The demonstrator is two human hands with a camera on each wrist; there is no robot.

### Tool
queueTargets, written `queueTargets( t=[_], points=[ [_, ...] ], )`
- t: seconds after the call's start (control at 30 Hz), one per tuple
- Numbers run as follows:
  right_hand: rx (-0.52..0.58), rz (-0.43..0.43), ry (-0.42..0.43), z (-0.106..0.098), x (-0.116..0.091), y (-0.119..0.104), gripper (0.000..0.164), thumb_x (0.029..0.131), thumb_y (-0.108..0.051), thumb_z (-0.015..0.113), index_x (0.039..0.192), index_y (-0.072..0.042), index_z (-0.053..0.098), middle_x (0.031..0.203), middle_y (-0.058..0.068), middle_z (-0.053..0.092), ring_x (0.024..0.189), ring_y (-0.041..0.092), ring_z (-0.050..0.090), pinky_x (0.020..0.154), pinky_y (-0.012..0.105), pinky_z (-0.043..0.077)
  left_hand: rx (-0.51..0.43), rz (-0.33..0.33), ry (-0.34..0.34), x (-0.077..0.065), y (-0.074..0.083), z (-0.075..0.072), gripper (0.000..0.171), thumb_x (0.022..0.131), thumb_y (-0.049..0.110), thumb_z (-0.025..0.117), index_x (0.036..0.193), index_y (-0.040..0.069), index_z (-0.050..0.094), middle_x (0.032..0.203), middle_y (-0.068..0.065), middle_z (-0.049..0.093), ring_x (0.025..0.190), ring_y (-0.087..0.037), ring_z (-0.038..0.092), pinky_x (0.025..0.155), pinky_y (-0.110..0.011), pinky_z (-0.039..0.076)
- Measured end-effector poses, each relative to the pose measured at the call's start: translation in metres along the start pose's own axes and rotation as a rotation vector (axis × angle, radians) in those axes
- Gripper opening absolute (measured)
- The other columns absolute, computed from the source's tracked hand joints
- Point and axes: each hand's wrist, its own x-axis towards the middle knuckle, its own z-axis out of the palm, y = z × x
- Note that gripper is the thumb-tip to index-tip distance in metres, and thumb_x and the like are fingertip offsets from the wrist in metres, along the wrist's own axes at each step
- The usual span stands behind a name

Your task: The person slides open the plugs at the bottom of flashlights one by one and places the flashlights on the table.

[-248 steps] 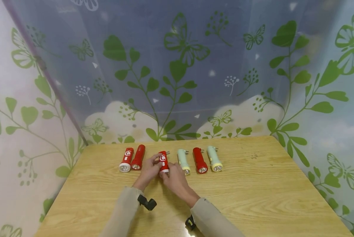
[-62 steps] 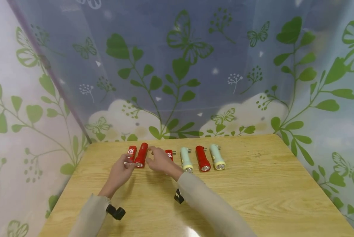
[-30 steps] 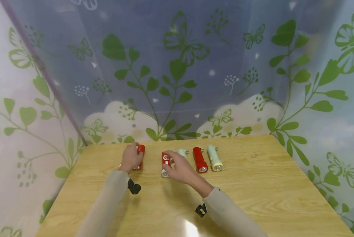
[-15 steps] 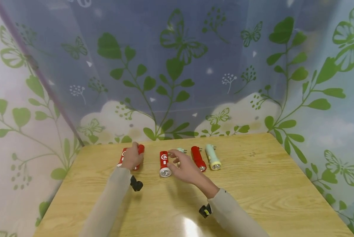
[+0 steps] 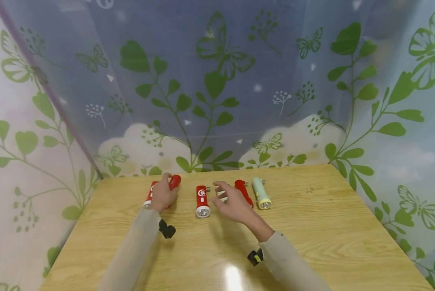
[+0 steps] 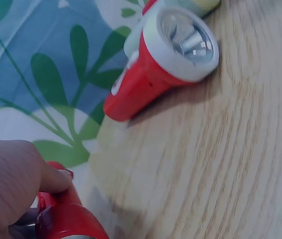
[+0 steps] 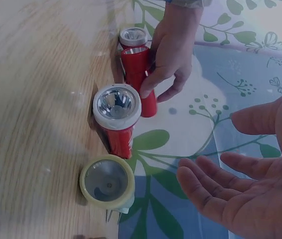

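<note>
My left hand [image 5: 161,195] grips an all-red flashlight [image 5: 175,182], thumb and fingers on either side of its body; the right wrist view shows the lens end of that flashlight facing the near side. Left of it, partly covered by the hand, lies a red flashlight with a white head [image 5: 150,196]. A second white-headed red flashlight [image 5: 202,201] lies between my hands, prongs sticking out at its back end. My right hand [image 5: 233,204] hovers with spread, slightly bent fingers and holds nothing. It hides most of a mint-green flashlight [image 7: 107,183] with a pale yellow rim.
To the right of my right hand lie another all-red flashlight [image 5: 242,189], partly covered, and a mint-green one [image 5: 262,194]. All are in a row near the back edge of the wooden table [image 5: 312,242]. Patterned curtains [image 5: 166,81] enclose the table behind and at both sides.
My left hand has gone from the leftmost flashlight to the all-red one, whose back end has shifted slightly right. My right hand has moved right, off the middle white-headed flashlight.
</note>
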Motion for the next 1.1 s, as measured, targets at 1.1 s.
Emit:
queueTargets(
  t=[1.1],
  points=[
    [-0.015,-0.010,0.021,-0.032,0.013,-0.018,0.056,0.103,-0.024,0.057,0.155,-0.015,0.038,0.146,0.015,0.054,0.124,0.032,0.062,0.102,0.047,0.054,-0.475,0.044,0.117,-0.059,0.047,-0.033,0.055,0.096,0.015,0.068,0.145,0.014,0.043,0.135,-0.019,0.060,0.119,-0.037,0.062,0.099,-0.055,0.055]
  ],
)
